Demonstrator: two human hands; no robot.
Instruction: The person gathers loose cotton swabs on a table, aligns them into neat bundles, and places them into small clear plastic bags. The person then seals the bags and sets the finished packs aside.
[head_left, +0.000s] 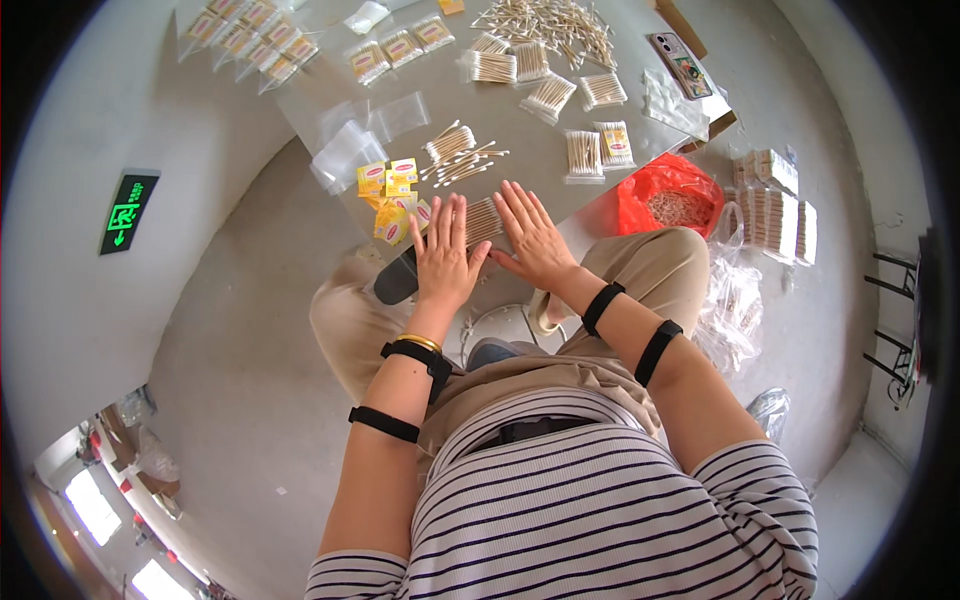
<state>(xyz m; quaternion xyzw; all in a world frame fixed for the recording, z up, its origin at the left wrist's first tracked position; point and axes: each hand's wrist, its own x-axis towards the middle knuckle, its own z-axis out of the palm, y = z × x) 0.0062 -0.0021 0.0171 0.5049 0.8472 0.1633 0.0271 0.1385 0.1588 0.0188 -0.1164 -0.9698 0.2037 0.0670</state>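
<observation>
My left hand (445,258) lies flat with its fingers stretched out, at the left side of a row of cotton swabs (483,220) near the table's front edge. On the other side of that row, my right hand (537,240) has its fingers straight and close together, palm down. The thumbs point toward each other below the swabs. Yellow printed cards (390,215) lie beside my left fingertips, some partly covered by them. Just beyond the hands is a small loose pile of cotton swabs (462,155). Whether the palms press on the row is hidden.
Clear plastic bags (350,150) lie at the table's left edge. Filled swab packs (548,98) and a large swab heap (550,25) are farther back. A phone (680,65) rests at the right. A red bag (648,195) of swabs and stacked bundles (770,215) stand beyond the right edge.
</observation>
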